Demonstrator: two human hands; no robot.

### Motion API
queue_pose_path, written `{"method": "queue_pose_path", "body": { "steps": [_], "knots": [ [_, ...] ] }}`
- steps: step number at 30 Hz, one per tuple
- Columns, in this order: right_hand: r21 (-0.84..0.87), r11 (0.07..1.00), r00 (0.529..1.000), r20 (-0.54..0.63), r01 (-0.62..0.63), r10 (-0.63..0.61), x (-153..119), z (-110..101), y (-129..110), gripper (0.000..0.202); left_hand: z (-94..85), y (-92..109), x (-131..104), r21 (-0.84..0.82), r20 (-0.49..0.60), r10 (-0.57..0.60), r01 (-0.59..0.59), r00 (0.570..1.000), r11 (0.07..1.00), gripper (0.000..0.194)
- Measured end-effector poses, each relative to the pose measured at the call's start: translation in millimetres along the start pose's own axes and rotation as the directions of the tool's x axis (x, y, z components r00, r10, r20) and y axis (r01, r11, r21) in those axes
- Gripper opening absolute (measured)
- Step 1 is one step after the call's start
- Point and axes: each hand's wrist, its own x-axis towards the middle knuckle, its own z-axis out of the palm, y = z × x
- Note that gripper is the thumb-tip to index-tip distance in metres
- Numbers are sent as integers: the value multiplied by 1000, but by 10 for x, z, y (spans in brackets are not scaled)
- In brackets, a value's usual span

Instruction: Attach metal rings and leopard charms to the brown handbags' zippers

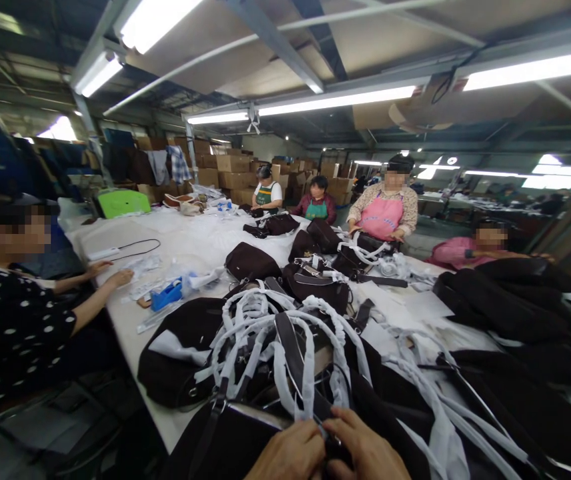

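Observation:
At the bottom centre, my left hand and my right hand are close together over a dark bag with a metallic edge at its opening. The fingers of both hands are curled at the bag's top, by a strap and the lower ends of white-wrapped handles. What exactly lies between the fingertips is too small and hidden to make out. More dark bags with white-wrapped handles lie heaped just beyond my hands.
A blue tape dispenser stands on the white table, left of the heap. A person in polka dots sits at the left edge. Several people work across the table. Dark bags pile up at the right. A green object stands farther back.

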Motion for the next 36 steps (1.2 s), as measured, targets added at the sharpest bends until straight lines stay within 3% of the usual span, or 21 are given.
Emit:
{"method": "queue_pose_path", "body": {
  "steps": [3,7,10,13,16,19,21,25,27,31,36],
  "knots": [
    [47,999,1000,10,10,-10,-63,-181,-89,52,-186,154,-11,-130,-38,-78,72,996,989,16],
    [98,990,994,19,105,-107,-101,-407,-235,36,-460,323,-21,-306,29,-220,218,975,927,15],
    [134,984,991,46,119,-127,-50,-463,-251,38,-500,307,-50,-394,-2,-285,261,959,881,15],
    [228,965,990,12,133,-139,-28,-387,-236,38,-460,258,-103,-446,-47,-343,287,938,848,16],
    [379,910,984,-113,168,-134,-42,-238,-228,41,-440,214,-125,-464,-87,-379,299,921,834,18],
    [426,884,967,-236,193,-98,-50,-128,-218,28,-437,182,-110,-478,-87,-390,306,917,823,18],
    [391,905,971,-225,168,-83,-42,-119,-220,21,-431,172,-95,-489,-71,-395,313,916,814,18],
    [267,955,992,-40,125,-119,-9,-198,-282,41,-421,178,-73,-511,-54,-403,321,914,797,19],
    [200,975,995,-5,97,-98,6,-214,-327,45,-432,193,-61,-527,-34,-409,331,912,783,19],
    [120,992,998,-36,50,-46,15,-118,-342,33,-477,246,-29,-536,37,-410,365,911,761,16],
    [272,957,990,-121,99,-68,-16,22,-231,24,-481,292,-2,-412,31,-392,369,919,833,15]
  ]
}}
